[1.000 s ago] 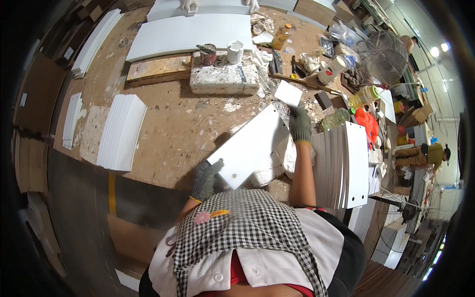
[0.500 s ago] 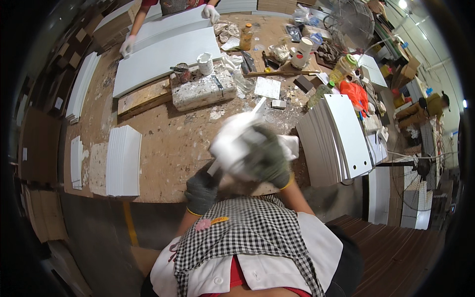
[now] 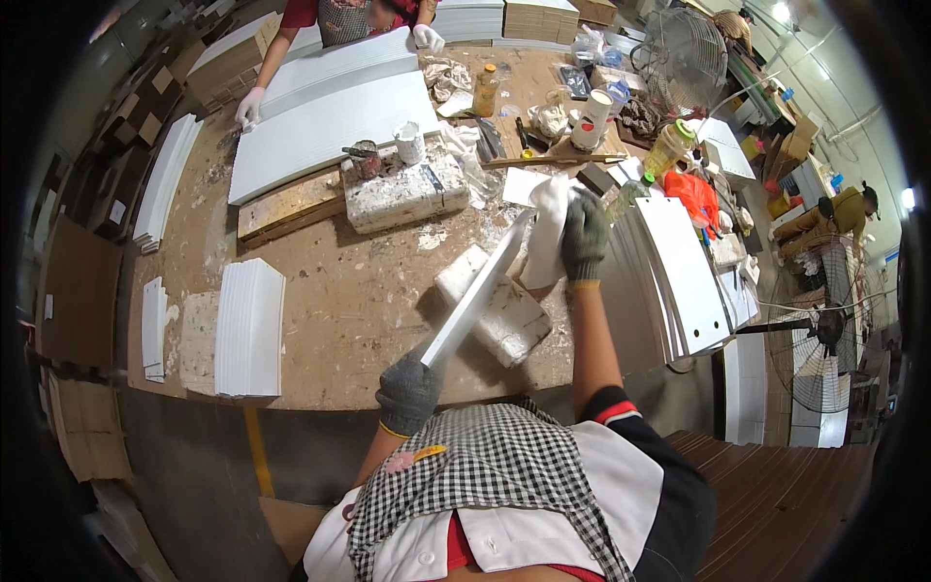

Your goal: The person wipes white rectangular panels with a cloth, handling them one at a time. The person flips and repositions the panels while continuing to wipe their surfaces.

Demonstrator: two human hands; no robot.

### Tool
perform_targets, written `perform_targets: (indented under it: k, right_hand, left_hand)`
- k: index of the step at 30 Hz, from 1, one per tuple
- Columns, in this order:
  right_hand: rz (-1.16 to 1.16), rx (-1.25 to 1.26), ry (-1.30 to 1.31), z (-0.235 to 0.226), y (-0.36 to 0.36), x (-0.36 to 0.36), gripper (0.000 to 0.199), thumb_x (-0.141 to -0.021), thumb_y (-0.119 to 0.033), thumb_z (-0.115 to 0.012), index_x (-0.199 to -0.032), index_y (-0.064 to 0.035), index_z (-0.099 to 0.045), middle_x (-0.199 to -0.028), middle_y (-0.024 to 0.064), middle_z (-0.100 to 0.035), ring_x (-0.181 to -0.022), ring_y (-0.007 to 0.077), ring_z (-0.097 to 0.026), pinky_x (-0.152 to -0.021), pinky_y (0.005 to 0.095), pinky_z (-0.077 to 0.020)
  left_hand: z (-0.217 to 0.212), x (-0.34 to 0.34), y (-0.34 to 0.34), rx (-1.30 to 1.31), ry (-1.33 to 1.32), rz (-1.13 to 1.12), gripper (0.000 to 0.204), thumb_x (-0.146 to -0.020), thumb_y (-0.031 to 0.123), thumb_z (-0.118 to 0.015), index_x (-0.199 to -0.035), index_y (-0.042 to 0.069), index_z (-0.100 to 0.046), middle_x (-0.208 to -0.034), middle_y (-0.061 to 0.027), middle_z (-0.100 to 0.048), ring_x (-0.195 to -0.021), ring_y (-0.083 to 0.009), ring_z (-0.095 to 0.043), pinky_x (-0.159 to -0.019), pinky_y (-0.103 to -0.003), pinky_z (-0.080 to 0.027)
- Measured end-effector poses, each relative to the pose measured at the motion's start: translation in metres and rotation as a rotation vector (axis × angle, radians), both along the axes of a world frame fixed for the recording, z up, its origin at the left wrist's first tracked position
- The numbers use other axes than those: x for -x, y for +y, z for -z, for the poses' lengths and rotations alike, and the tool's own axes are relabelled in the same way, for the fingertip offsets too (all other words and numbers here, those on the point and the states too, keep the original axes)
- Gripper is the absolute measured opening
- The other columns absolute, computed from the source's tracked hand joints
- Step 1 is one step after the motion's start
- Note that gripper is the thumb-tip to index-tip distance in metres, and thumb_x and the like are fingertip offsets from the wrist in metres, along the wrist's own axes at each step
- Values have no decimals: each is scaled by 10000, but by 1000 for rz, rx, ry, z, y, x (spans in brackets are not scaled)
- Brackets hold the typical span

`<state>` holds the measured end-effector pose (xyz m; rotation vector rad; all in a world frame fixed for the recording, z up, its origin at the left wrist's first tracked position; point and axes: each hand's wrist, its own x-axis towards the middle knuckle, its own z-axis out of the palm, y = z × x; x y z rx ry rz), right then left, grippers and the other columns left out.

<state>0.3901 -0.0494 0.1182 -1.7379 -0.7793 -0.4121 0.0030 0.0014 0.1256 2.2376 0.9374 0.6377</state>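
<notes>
My left hand (image 3: 409, 390), in a grey glove, grips the near end of a narrow white board (image 3: 477, 291). The board stands tilted on its edge and reaches away over a paint-spattered white block (image 3: 504, 320) on the workbench. In my right hand (image 3: 585, 236), also grey-gloved, a white cloth (image 3: 546, 233) is pressed against the board's far end.
A fanned stack of white panels (image 3: 679, 276) lies at the bench's right edge, another stack (image 3: 250, 328) at the left. A block with paint cans (image 3: 402, 189), bottles and rags crowd the far side. A co-worker's white-gloved hands (image 3: 249, 107) rest on long white panels (image 3: 330, 126). A fan (image 3: 679, 53) stands beyond.
The board has turned from lying broad between my hands to standing on its edge. My right hand left the board's far edge and now holds a white cloth against it.
</notes>
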Motion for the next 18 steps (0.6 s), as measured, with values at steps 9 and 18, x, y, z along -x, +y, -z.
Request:
perform_targets:
  k: [9, 18]
  right_hand:
    - [-539, 234, -318, -20, 14, 111, 213, -921, -303, -673, -1036, -151, -767, -1088, 85, -730, -1122, 242, -622, -1055, 471, -441]
    - [-6, 866, 453, 45, -31, 3, 470, -957, -491, -566, -1245, -170, -752, -1326, 175, -678, -1203, 387, -639, -1043, 491, -491]
  left_hand:
    - [-11, -3, 0, -196, 1, 211, 235, -972, 206, -702, -1111, 26, -760, -909, -172, -762, -710, -323, -733, -631, -402, -582]
    - [19, 11, 26, 711, -507, -331, 281, -947, 170, -752, -1110, -59, -750, -980, -96, -758, -890, -162, -680, -770, -354, -539]
